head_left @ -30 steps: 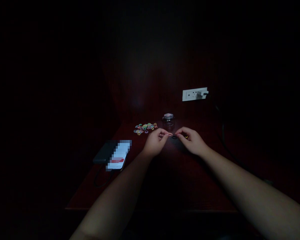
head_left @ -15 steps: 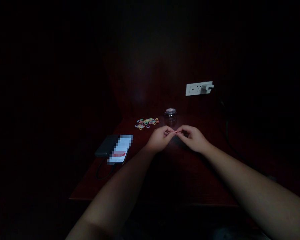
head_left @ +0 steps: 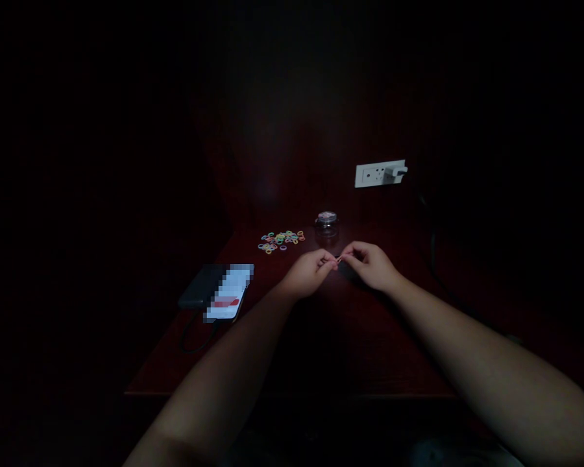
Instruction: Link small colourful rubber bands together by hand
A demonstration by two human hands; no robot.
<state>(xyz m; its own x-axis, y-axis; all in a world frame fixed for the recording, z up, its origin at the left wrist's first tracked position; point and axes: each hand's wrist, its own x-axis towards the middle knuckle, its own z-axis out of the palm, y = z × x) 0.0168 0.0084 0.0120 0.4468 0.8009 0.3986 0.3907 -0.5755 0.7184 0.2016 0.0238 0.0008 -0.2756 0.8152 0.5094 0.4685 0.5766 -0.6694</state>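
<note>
Between both hands, above the dark red table, a small pinkish hair tie is stretched. My left hand pinches one end of it with thumb and fingertips. On the other end, my right hand is closed in a pinch as well. Behind the left hand lies a loose pile of colourful small hair ties, in yellow, green, pink, blue and purple. A clear lidded jar stands just beyond the hands.
At the left lies a phone with a lit screen, against a dark flat box; a black cable loops near them. A white wall socket holds a plug, and a dark cord hangs at the right.
The hair tie looks more drawn out, and the fingertips have shifted slightly, the right hand now a bit higher than the left. The whole view has moved a little.
</note>
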